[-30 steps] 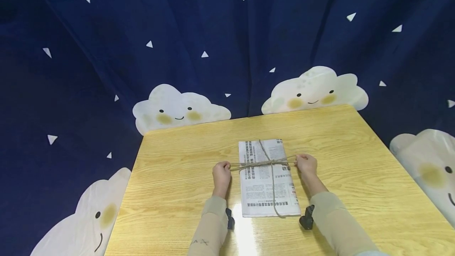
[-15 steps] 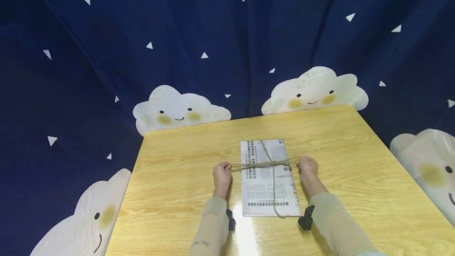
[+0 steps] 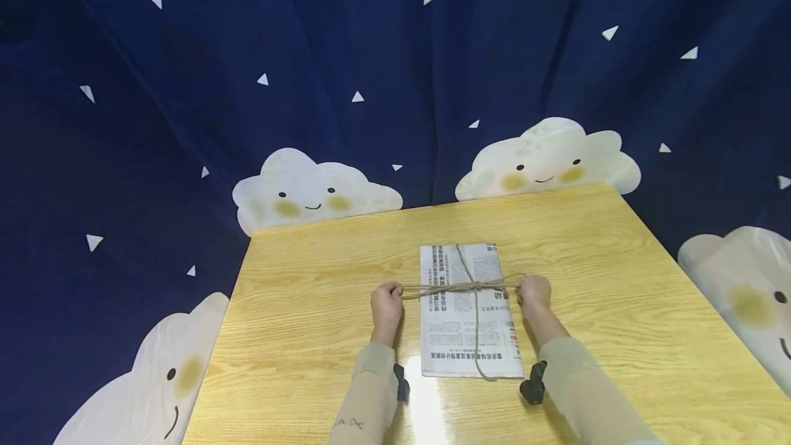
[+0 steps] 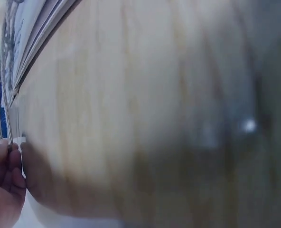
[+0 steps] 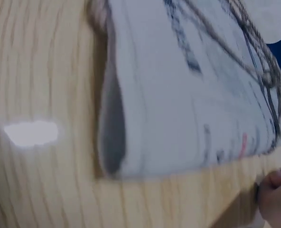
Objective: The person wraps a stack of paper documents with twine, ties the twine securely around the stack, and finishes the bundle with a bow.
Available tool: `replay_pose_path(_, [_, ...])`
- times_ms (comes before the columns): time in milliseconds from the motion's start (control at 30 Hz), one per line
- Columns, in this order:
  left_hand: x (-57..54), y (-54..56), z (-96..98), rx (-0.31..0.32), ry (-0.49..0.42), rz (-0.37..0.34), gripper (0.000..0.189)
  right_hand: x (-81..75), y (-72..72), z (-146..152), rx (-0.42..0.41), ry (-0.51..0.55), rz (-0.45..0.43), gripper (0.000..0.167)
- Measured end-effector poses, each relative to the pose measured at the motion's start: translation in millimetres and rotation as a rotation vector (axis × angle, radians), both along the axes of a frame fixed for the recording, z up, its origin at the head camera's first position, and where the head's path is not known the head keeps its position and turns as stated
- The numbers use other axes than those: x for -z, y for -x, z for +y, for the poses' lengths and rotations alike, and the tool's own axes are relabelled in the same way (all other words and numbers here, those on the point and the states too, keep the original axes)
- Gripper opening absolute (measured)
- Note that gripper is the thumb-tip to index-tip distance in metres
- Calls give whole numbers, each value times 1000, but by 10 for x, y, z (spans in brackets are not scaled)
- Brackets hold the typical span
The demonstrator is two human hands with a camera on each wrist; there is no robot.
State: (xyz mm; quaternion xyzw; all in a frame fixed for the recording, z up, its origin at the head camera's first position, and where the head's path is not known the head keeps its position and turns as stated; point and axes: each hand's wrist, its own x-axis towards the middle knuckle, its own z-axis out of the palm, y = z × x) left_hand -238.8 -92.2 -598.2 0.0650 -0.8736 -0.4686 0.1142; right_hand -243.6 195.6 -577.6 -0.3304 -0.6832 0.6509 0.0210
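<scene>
A folded stack of newspaper (image 3: 451, 335) lies on the wooden table, bound crosswise with brown twine (image 3: 457, 287). Where the strands cross, a knot (image 5: 267, 79) sits on top of the paper. Left of the stack, my left hand (image 3: 386, 306) pinches strands of the twine between thumb and fingers; the left wrist view shows two strands running into that grip. On the other side my right hand (image 3: 535, 292) holds the opposite twine ends, close to the paper's right edge. Between the hands the twine runs straight across the stack. The right wrist view catches only part of the right hand (image 5: 277, 199).
The wooden table (image 3: 296, 307) extends on every side of the newspaper. Behind it hangs a dark blue curtain (image 3: 371, 33) printed with white clouds and triangles. A black wrist camera (image 3: 534, 383) sits by the right sleeve, another (image 3: 401, 383) by the left.
The newspaper stack has shifted slightly to the right, along with my right hand. My left hand has stayed nearly in place. Both hands keep hold of the twine.
</scene>
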Motion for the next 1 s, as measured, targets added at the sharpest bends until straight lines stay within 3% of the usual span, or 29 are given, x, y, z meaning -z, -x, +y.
replay_pose_path(167, [-57,74,18,47,-97,27,11,-66,64,105,-112,80,131,24])
replay_pose_path(300, [-155,186,99,95,-193,54,15,-169,176,112,-210,36,237,32])
replay_pose_path(367, [-219,244,160,119,-254,58,17,-222,242,94,-265,-39,275,35])
replay_pose_path(533, [-358,365,292,144,-374,33,13,-318,380,44,-373,-207,307,38])
replay_pose_path(667, [-392,429,330,130,-379,8,11,-335,441,22,-410,-208,284,36])
replay_pose_path(833, [-362,453,315,174,-283,-6,20,-292,473,28,-411,-225,249,34])
replay_pose_path(867, [-67,608,286,209,-271,32,22,-285,476,28,-406,-236,233,34])
replay_pose_path(1000, [23,599,274,337,-249,9,37,-238,483,20,-382,-288,166,32])
